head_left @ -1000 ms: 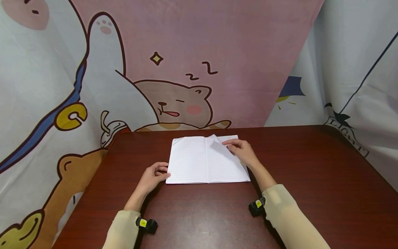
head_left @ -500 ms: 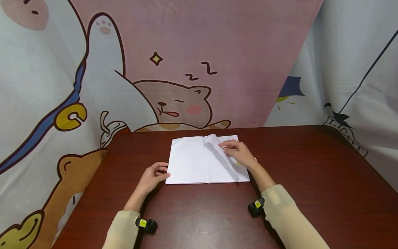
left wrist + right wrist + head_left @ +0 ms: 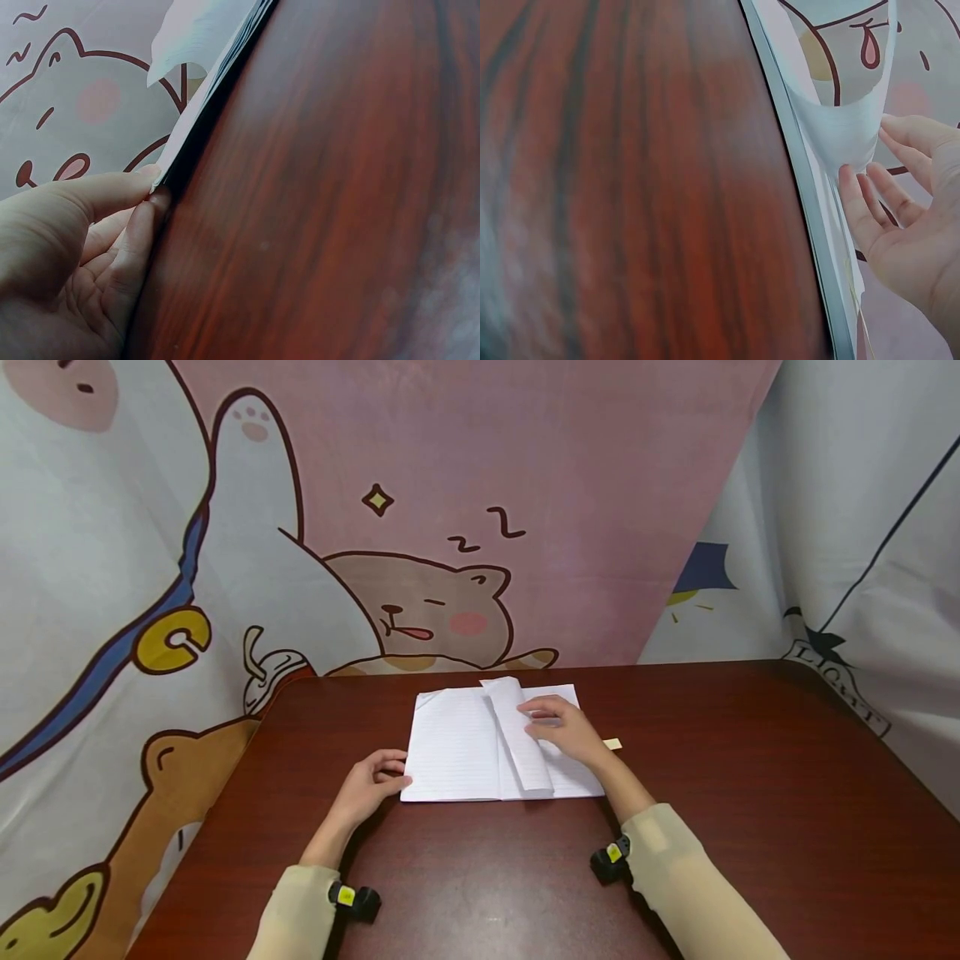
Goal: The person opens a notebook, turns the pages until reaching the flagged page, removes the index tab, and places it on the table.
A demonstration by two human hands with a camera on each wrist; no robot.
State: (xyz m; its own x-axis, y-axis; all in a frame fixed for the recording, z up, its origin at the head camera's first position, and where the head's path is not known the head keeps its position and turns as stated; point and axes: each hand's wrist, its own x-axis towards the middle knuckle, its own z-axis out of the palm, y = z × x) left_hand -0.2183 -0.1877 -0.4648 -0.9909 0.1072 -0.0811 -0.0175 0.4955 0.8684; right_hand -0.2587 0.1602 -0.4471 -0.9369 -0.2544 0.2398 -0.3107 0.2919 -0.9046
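An open notebook (image 3: 453,747) with lined white pages lies on the brown table. My left hand (image 3: 371,789) pinches its left edge, thumb above and fingers below, as the left wrist view shows. One page (image 3: 519,739) on the right half stands up and curls over toward the left. Against the outer side of that bulging page, my right hand (image 3: 564,727) rests its fingertips, the fingers loosely extended. In the right wrist view the raised page (image 3: 840,131) forms a curved loop beside the thumb and index finger.
A small pale yellow tab (image 3: 613,744) sticks out past the notebook's right edge, partly behind the right wrist. The wooden table (image 3: 495,877) reaches back to a cartoon-printed curtain (image 3: 600,510). Each wrist wears a black camera (image 3: 366,905).
My right hand has moved left, pushing the page from nearly flat into an upright curl. The yellow tab has come into view. My left hand stays at the notebook's edge.
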